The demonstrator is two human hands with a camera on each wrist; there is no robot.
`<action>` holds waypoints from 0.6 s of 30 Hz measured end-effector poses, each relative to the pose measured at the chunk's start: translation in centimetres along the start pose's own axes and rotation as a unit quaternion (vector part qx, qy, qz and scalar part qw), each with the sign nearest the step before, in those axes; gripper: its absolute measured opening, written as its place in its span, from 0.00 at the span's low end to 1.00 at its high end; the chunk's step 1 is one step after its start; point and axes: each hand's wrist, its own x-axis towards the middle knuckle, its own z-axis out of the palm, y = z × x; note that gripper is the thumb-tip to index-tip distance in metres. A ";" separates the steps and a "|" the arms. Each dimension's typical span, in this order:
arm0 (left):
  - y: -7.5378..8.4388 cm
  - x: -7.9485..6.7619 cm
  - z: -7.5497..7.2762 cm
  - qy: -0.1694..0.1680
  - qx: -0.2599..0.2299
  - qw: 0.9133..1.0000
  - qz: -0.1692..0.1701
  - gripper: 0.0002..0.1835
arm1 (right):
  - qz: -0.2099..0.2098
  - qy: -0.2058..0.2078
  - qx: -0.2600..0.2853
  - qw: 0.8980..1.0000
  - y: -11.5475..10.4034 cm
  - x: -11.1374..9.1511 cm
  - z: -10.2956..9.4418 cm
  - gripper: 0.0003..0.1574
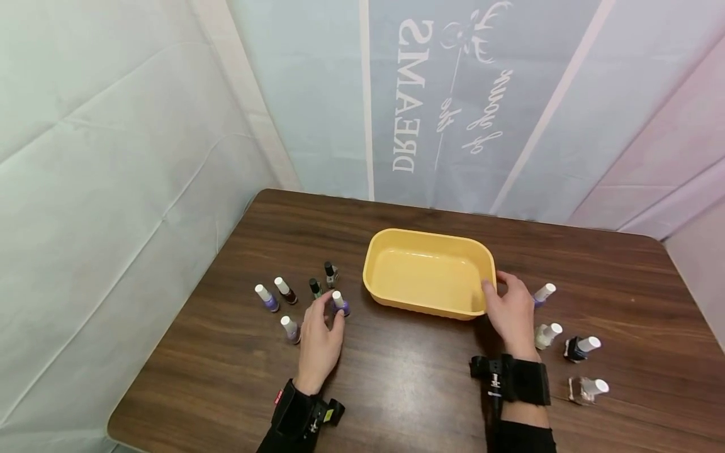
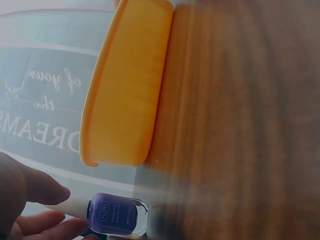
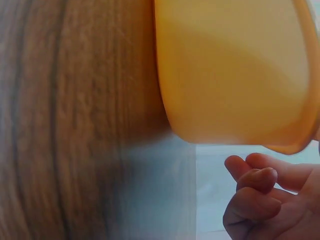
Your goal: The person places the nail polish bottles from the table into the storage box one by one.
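My left hand (image 1: 320,346) is at a purple nail polish bottle (image 1: 342,307) with a white cap, standing on the table left of the yellow basket (image 1: 430,308). In the left wrist view, thumb and fingers lie on either side of that bottle's cap (image 2: 75,207); no firm pinch shows. My right hand (image 1: 512,314) holds the basket's right end, thumb over the rim and fingers outside. The right wrist view shows curled fingers (image 3: 255,200) by the basket's end wall (image 3: 235,75). The basket's visible floor bears nothing.
Left of the left hand stand white-capped bottles: purple (image 1: 270,303), dark (image 1: 289,294) and lilac (image 1: 292,332). Two black-capped bottles (image 1: 331,275) stand behind it. Right of the right hand are purple (image 1: 540,297), pale (image 1: 545,338), dark (image 1: 576,349) and clear (image 1: 580,391) bottles.
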 end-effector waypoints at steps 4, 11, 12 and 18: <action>-0.3 0.6 0.2 0.009 0.002 1.000 0.004 0.18 | 0.008 -0.017 -0.003 1.000 0.1 -0.2 -0.3 0.30; -0.9 0.8 0.0 0.012 0.016 1.000 0.009 0.12 | -0.017 -0.046 -0.011 0.999 0.1 -0.2 -0.2 0.29; -1.0 0.8 0.0 0.011 0.017 1.000 0.010 0.11 | -0.019 -0.051 -0.013 0.998 0.2 -0.2 -0.2 0.29; -1.0 0.8 0.2 0.008 0.019 1.000 0.022 0.10 | -0.020 -0.073 -0.019 0.997 0.6 -0.4 -0.4 0.30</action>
